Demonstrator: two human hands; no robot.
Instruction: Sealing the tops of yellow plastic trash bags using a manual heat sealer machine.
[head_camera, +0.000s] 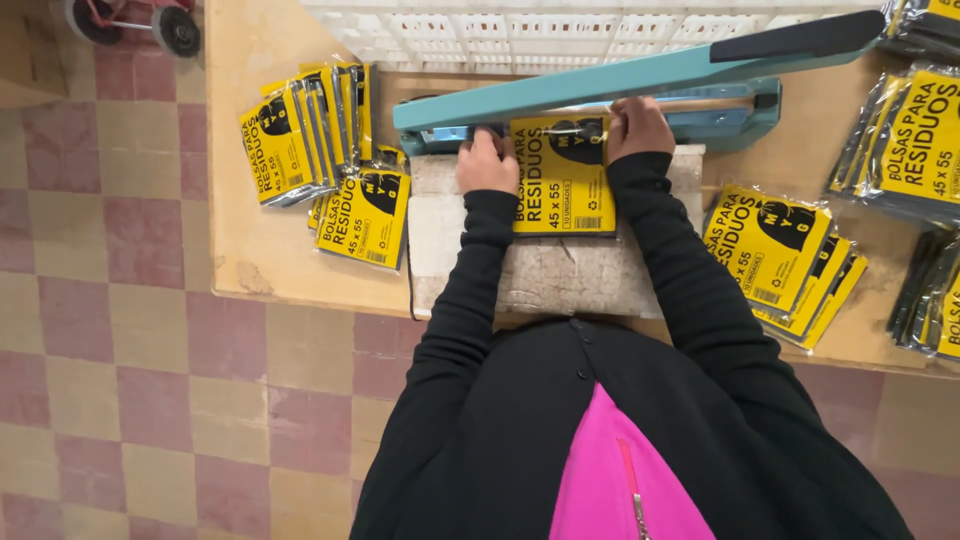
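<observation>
Both hands, left hand (487, 160) and right hand (637, 127), are pinching the yellow packet (560, 180) flat; its edge should be lying square under the raised sealer arm (620, 75)

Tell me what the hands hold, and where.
Left hand and right hand hold one yellow packet by its top corners, at the sealer.

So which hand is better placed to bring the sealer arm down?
Probably the right hand: the raised arm's black handle lies on its side, while the left hand steadies the yellow packet.
</observation>
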